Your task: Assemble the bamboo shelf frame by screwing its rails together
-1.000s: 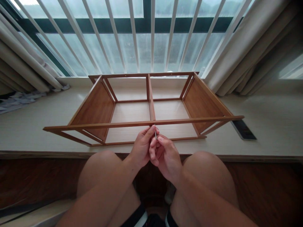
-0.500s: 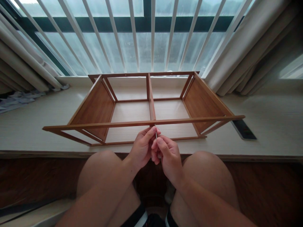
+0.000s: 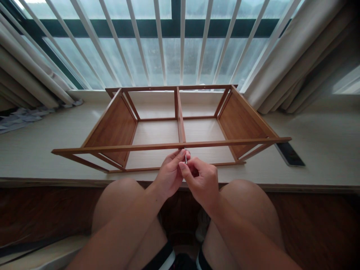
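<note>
Left hand [image 3: 168,175] and right hand [image 3: 203,180] meet just under the front rail of a brown wooden shelf frame [image 3: 118,148] on the pale counter [image 3: 315,144] — each grip closed, pinching one thin silvery metal rod [image 3: 185,157] upright

Black shorts [image 3: 159,259] trimmed with a white stripe along each hem are worn. The forearms [image 3: 132,221], the left hand [image 3: 168,174], the right hand [image 3: 203,182] and both knees [image 3: 123,195] are left uncovered.
</note>
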The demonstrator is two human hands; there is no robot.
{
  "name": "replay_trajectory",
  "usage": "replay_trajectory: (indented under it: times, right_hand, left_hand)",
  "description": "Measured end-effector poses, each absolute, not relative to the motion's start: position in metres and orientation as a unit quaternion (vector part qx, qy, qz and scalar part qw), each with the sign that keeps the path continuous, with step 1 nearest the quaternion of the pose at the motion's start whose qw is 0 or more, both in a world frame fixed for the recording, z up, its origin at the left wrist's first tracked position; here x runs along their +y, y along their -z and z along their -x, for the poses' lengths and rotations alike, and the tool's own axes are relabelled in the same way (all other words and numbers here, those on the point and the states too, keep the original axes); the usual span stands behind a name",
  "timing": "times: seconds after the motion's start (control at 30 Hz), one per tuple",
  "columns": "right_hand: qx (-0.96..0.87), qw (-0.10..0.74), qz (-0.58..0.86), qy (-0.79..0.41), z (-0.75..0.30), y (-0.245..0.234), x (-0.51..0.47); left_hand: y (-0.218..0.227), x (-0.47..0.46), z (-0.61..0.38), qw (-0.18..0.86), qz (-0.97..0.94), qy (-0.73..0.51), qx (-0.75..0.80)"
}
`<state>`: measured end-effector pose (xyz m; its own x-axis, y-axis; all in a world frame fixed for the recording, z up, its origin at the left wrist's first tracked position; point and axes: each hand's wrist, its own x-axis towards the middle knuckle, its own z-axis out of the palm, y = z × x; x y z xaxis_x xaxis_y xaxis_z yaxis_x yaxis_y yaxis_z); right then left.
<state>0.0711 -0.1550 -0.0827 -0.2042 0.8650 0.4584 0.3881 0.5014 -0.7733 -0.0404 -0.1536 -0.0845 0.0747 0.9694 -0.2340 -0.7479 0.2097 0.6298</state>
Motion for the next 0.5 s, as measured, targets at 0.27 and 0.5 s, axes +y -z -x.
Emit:
replay_trajectory:
  times: [0.27,0.5]
  right_hand:
    - [-0.757,0.459,0.429,-0.182,-0.0700,0.0809,-0.1535]
    - [-0.761,0.453,0.432,-0.171,-0.0718,0.0803,-0.1510]
  left_hand:
    - [0.0825,-0.1537,0.0400,0.717,-0.174,-0.606,0.297]
    - [0.0829,-0.1533,0.0387,0.712,-0.170,-0.609,0.306]
